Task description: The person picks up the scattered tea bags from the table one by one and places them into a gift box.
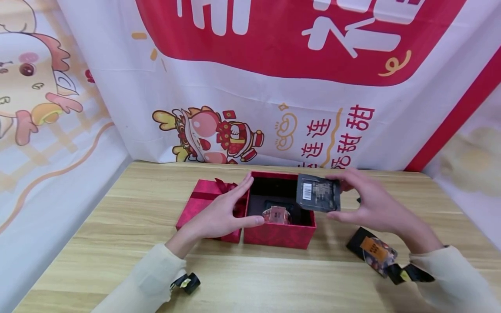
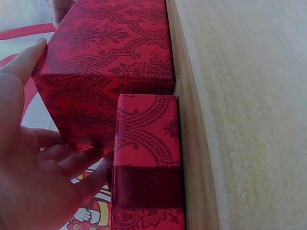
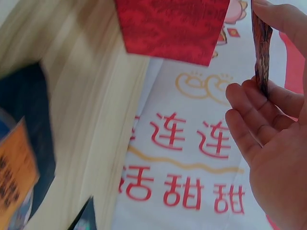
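Observation:
A red patterned gift box stands uncovered on the table, its inside dark. In it lies a dark packet with a pinkish label. My left hand holds the box at its left side, thumb by the front rim and fingers toward the back corner. The left wrist view shows the thumb and fingers against the box. Above the box's right end, my right hand pinches a flat black packet by its edge, its barcode side facing up. Edge-on, the packet looks thin in the right wrist view.
Left of the box, touching or nearly so, lies its red lid with a dark red ribbon and bow. A black packet with an orange label lies at the right, near my right sleeve. Behind the wooden table hangs a printed cloth.

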Motion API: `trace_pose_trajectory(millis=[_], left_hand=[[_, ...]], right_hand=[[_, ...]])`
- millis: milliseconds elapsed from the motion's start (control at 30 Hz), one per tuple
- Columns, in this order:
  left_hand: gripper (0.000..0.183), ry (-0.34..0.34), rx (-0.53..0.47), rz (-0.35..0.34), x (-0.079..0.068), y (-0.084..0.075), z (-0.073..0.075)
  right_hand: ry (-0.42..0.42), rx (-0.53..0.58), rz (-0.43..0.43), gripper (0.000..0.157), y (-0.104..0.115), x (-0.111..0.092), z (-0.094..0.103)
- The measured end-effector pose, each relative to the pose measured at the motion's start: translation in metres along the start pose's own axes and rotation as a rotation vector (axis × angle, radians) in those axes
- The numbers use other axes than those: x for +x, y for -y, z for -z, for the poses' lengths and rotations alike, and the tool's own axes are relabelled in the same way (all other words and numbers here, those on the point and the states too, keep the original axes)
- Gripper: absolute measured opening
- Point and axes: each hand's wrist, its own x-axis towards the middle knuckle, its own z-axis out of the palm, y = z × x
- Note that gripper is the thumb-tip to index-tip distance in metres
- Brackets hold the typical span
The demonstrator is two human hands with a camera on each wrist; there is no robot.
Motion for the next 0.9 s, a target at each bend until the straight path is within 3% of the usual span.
trace_pose_trajectory(millis=[500, 900], left_hand=[[0.107, 0.005, -0.016, 0.011, 0.000, 0.001, 0.001], [0.106, 0.006, -0.020, 0.001, 0.001, 0.001, 0.001]], right_hand=[[0.081, 0.033, 0.009, 0.078, 0.025, 0.041, -0.038], [0.129, -0.086, 0.019, 0.073, 0.028, 0.052, -0.060]])
